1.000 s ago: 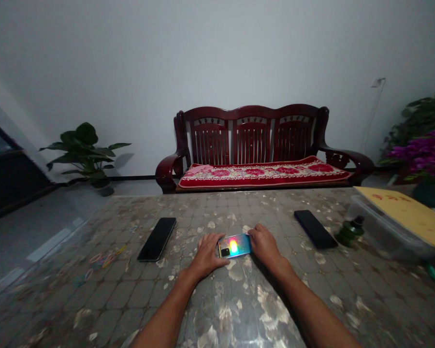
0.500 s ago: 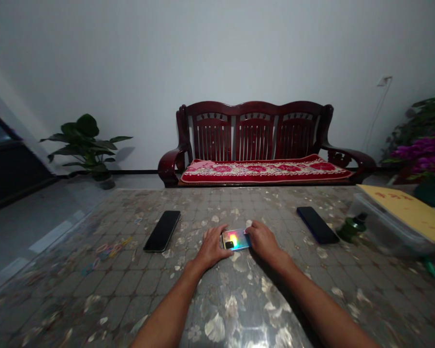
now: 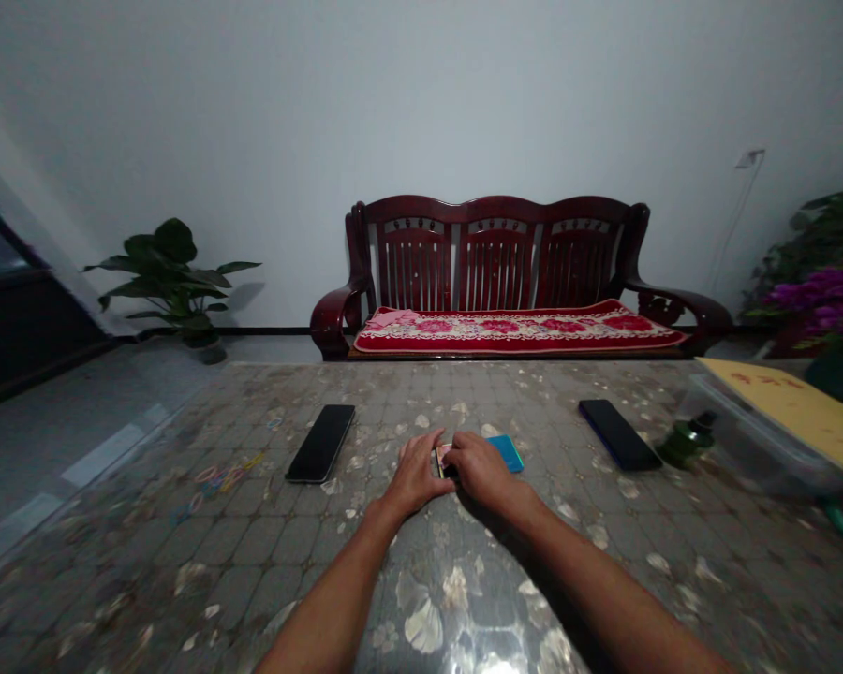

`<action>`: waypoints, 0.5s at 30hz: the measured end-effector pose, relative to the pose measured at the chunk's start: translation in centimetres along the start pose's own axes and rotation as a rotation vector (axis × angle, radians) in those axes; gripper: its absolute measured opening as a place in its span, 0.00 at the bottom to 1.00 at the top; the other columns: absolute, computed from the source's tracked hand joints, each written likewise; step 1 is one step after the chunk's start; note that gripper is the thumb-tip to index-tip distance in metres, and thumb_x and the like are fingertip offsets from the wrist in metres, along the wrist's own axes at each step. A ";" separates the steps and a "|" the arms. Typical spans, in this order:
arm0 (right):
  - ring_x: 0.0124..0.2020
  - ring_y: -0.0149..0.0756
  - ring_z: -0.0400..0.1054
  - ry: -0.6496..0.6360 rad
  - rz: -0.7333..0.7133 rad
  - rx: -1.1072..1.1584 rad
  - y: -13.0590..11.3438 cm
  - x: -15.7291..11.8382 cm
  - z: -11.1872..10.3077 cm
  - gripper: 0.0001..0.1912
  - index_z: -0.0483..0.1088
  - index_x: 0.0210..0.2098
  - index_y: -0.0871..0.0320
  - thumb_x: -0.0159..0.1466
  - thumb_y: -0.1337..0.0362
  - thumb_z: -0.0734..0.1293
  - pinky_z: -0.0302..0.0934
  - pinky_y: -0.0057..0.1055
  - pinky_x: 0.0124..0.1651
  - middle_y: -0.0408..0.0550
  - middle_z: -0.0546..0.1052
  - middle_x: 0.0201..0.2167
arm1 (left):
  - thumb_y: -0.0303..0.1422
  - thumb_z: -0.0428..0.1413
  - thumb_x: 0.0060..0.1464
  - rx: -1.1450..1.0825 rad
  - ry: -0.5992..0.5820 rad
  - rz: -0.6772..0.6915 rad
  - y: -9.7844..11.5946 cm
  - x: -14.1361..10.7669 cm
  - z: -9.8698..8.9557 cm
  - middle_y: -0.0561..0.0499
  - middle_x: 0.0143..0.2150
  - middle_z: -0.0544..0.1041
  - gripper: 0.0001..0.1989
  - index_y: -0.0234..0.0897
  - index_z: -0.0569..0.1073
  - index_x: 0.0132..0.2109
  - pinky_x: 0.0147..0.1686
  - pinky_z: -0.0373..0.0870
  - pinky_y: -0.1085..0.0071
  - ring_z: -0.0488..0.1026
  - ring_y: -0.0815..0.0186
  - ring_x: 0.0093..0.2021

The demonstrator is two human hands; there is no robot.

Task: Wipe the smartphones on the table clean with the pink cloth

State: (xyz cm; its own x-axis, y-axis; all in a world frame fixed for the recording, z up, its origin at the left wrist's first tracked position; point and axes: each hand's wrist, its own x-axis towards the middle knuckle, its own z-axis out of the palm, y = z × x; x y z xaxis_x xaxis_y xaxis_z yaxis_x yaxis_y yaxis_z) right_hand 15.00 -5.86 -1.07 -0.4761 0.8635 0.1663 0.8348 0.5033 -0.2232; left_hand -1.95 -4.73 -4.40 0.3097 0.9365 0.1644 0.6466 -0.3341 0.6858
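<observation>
A phone with a shiny blue back lies face down across the middle of the patterned table. My left hand grips its left end, thumb at the near edge and fingers at the far edge. Over the phone's left part is my right hand, its curled fingers near the dark camera patch; whatever they pinch is hidden. The blue right end sticks out beyond my right hand. One black phone lies to the left, another dark phone to the right.
Coloured rubber bands lie at the left. On the right are a green bottle and a clear plastic box with a yellow sheet on top. Behind the table stands a wooden bench; a plant is at the back left.
My right hand has moved left from the phone's right end to its camera end, uncovering the blue right end. My left hand still grips the left end.
</observation>
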 end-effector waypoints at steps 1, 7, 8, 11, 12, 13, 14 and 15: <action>0.42 0.41 0.69 0.010 0.038 -0.011 0.2 0.0 -0.2 0.10 0.82 0.39 0.56 0.67 0.67 0.66 0.57 0.32 0.43 0.53 0.79 0.39 | 0.33 0.73 0.36 -0.003 -0.002 -0.003 0.0 0.0 0.0 0.42 0.59 0.76 0.48 0.41 0.66 0.66 0.64 0.59 0.50 0.68 0.46 0.62; 0.42 0.40 0.69 0.052 0.062 -0.004 0.5 0.2 -0.2 0.13 0.82 0.39 0.55 0.69 0.67 0.64 0.57 0.31 0.43 0.51 0.78 0.38 | 0.33 0.74 0.34 -0.018 -0.004 -0.013 -0.2 0.1 0.0 0.43 0.59 0.76 0.51 0.42 0.65 0.67 0.65 0.58 0.49 0.67 0.46 0.63; 0.42 0.39 0.69 0.048 0.032 0.002 0.5 0.1 -0.1 0.12 0.82 0.39 0.55 0.69 0.67 0.64 0.57 0.30 0.43 0.50 0.78 0.38 | 0.33 0.74 0.34 -0.020 -0.002 -0.012 -0.3 0.1 0.0 0.43 0.58 0.76 0.52 0.42 0.65 0.67 0.65 0.58 0.50 0.68 0.46 0.63; 0.43 0.39 0.68 0.025 -0.036 0.017 0.5 -0.1 0.2 0.11 0.81 0.41 0.54 0.69 0.66 0.65 0.57 0.31 0.44 0.50 0.78 0.39 | 0.33 0.74 0.34 -0.023 0.001 -0.016 -0.3 0.1 0.2 0.43 0.58 0.77 0.53 0.41 0.64 0.68 0.64 0.58 0.50 0.68 0.46 0.62; 0.43 0.40 0.68 0.017 -0.026 0.015 0.4 -0.1 0.1 0.11 0.81 0.41 0.54 0.69 0.66 0.65 0.57 0.31 0.44 0.50 0.78 0.39 | 0.34 0.74 0.34 -0.024 -0.001 -0.016 -0.3 0.1 0.2 0.42 0.58 0.76 0.53 0.41 0.63 0.68 0.65 0.58 0.50 0.68 0.46 0.63; 0.43 0.40 0.68 0.012 0.001 0.010 0.3 0.1 0.1 0.12 0.81 0.41 0.54 0.69 0.66 0.65 0.57 0.31 0.44 0.50 0.78 0.39 | 0.34 0.74 0.34 -0.025 -0.003 -0.016 -0.4 0.1 0.2 0.42 0.59 0.76 0.53 0.41 0.63 0.68 0.65 0.58 0.49 0.68 0.46 0.63; 0.43 0.40 0.68 0.010 0.035 0.004 0.2 0.2 0.0 0.12 0.82 0.41 0.54 0.69 0.66 0.64 0.57 0.31 0.44 0.51 0.78 0.39 | 0.35 0.74 0.34 -0.026 -0.006 -0.013 -0.4 0.1 0.2 0.42 0.59 0.76 0.53 0.42 0.63 0.69 0.65 0.58 0.49 0.67 0.45 0.63; 0.43 0.40 0.69 0.010 0.066 0.000 0.0 0.5 -0.1 0.12 0.82 0.41 0.54 0.70 0.66 0.64 0.57 0.31 0.44 0.51 0.78 0.40 | 0.35 0.74 0.35 -0.027 -0.006 -0.009 -0.4 0.1 0.2 0.42 0.60 0.75 0.53 0.42 0.63 0.69 0.65 0.58 0.49 0.67 0.45 0.64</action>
State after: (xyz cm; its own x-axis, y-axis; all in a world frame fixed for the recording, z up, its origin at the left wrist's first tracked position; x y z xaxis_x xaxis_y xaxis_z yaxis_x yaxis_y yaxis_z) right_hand 14.80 -5.47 -0.93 -0.4168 0.8947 0.1608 0.8645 0.4448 -0.2340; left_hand -2.03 -4.54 -4.82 0.3082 0.9388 0.1538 0.6301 -0.3226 0.7063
